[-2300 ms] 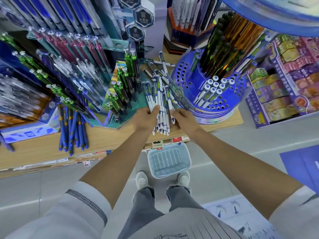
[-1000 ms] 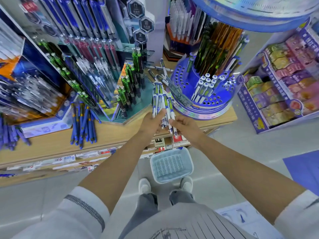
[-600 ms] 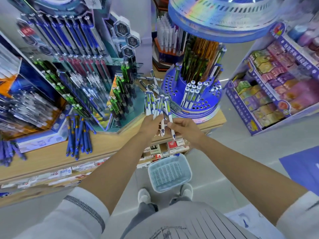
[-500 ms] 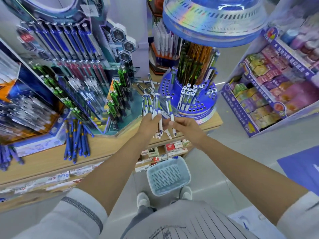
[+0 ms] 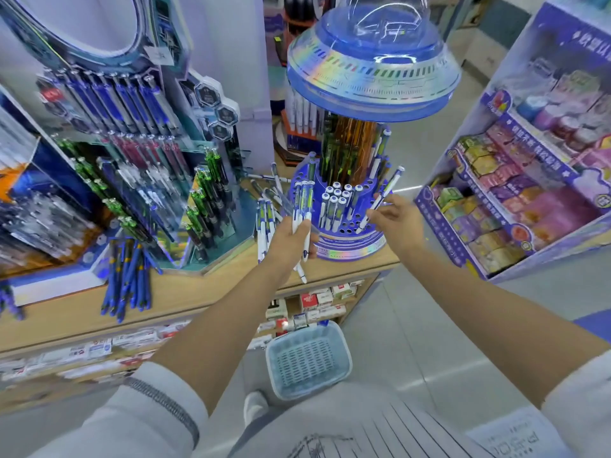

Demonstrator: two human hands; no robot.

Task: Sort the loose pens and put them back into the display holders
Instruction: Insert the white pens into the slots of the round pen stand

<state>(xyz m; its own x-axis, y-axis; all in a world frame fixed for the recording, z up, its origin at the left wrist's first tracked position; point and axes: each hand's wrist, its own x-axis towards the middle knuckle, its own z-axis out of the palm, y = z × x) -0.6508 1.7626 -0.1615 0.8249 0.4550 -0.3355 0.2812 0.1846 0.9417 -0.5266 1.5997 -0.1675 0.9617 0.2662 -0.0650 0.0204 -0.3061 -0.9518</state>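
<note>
I am looking down on the wooden counter (image 5: 198, 292). The round blue display holder (image 5: 350, 247) is standing at its right end, showing many free holes in its tiers, and a small group of white pens (image 5: 337, 200) is standing in some of them. More loose pens (image 5: 264, 213) are lying on the counter just beside the holder, and a heap of blue pens (image 5: 127, 276) is lying further to the left. My left hand (image 5: 291, 239) is gripping a bundle of white-and-blue pens (image 5: 304, 201) at their lower half, keeping them upright in front of the holder. My right hand (image 5: 396, 219) is pinching a single pen (image 5: 385, 193) around the middle. This pen is tilting, and its tip is pointing down toward the free holes. I am judging these pens to be light, stiff and smooth, so the bundle may be slipping easily. I am thinking the best hold for each one is at mid-barrel, leaving the tip free for the hole.
</note>
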